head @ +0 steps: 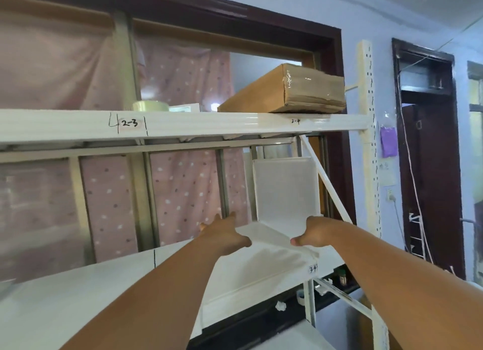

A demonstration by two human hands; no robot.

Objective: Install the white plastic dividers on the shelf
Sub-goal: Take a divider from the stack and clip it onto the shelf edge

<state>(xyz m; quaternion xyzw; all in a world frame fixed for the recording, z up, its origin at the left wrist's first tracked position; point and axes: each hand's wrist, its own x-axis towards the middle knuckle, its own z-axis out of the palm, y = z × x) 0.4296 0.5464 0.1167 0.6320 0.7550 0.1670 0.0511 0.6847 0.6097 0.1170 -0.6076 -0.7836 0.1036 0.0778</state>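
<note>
A person's left hand point(224, 234) and right hand point(312, 234) each clamp one side of a white plastic divider point(285, 190) near the right end of the white metal shelf point(104, 292), its upright panel standing at the shelf's back edge. Above, a taped cardboard box point(285, 90) rests on the upper shelf point(183, 124).

Pale blue wall point(366, 15) across the top and right of frame. Big dark-brown-framed window point(337, 62) fills left and centre, backed by a pink dotted curtain point(180, 187). Dark doorway point(428, 151) at right edge, wall socket point(391, 196) beside it. Diffuse daylight.
</note>
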